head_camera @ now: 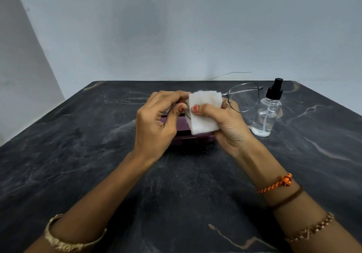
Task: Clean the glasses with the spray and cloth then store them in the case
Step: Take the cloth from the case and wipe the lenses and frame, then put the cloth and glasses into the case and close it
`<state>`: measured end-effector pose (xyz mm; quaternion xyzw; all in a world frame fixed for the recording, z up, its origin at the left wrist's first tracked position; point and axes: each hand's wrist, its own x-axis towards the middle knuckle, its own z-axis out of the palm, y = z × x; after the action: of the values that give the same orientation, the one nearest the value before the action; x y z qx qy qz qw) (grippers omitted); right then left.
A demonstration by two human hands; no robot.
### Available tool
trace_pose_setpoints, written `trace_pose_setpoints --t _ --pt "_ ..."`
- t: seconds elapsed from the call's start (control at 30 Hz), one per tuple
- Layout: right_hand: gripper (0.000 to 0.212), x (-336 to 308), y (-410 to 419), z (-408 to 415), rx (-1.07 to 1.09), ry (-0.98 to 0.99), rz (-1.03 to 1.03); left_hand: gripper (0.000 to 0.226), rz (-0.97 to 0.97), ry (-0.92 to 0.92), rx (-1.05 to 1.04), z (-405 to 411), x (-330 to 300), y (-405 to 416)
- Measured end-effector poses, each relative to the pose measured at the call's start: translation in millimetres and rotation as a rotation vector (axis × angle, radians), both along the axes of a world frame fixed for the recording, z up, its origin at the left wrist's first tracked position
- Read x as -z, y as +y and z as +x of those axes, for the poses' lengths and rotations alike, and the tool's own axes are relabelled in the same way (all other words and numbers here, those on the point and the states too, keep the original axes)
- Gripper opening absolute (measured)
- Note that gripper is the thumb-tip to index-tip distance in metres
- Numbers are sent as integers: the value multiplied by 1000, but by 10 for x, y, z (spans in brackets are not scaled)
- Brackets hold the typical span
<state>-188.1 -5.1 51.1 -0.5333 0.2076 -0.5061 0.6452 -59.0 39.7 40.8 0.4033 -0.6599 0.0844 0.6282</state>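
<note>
You held the thin wire-framed glasses up over the table, between both hands. Your right hand had its grip curled round the folded white cloth, thumb pressing it against the lens on that side; the other lens stuck out clear to the right. Your left hand pinched the frame at the cloth's left edge, fingers curled in tight.

The clear spray bottle with the black pump top stood upright on the dark marbled table, just beside your right hand. The purple glasses case lay directly beneath your hands, seemingly closed.

The frame looked slender, so pressing hard with the thumb while the left pinch braced it could have bent the bridge or a hinge. A wide sweep of the right hand could have knocked the bottle over, as close as it stood. If the pinch slipped, the glasses would likely have dropped onto the case or the hard table.
</note>
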Motion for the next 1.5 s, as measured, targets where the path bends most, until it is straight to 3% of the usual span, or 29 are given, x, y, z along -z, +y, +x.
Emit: trace_pose_setpoints --t 0.1,0.27,0.4,0.53,0.67,0.83,0.87,0.93,1.13,1.3,1.5 --pt "26 18 -36 -24 -13 33 -2 20 28 47 -24 31 6 -25" --pt "22 7 -101 -81 -25 131 3 22 110 240 22 37 24 -67" --pt "19 -21 -136 -133 19 66 56 22 81 421 53 97 19 -118" --pt "15 -29 -228 -229 237 -15 107 15 9 589 23 283 -8 -213" --pt "18 95 -371 -308 611 263 26 13 39 610 -23 356 71 -296" --pt "14 187 -535 -461 812 549 -133 15 54 583 -47 367 141 -343" --pt "3 208 -551 -487 820 667 -219 16 56 571 -48 362 150 -344" --pt "22 262 -585 -521 781 874 -328 18 69 551 -50 348 161 -339" --pt "42 306 -612 -545 682 998 -363 17 108 517 -52 315 163 -308" --pt "59 380 -582 -518 692 1306 -464 16 130 512 -63 298 134 -279" --pt "52 386 -592 -500 699 1347 -537 17 143 487 -94 291 113 -251"
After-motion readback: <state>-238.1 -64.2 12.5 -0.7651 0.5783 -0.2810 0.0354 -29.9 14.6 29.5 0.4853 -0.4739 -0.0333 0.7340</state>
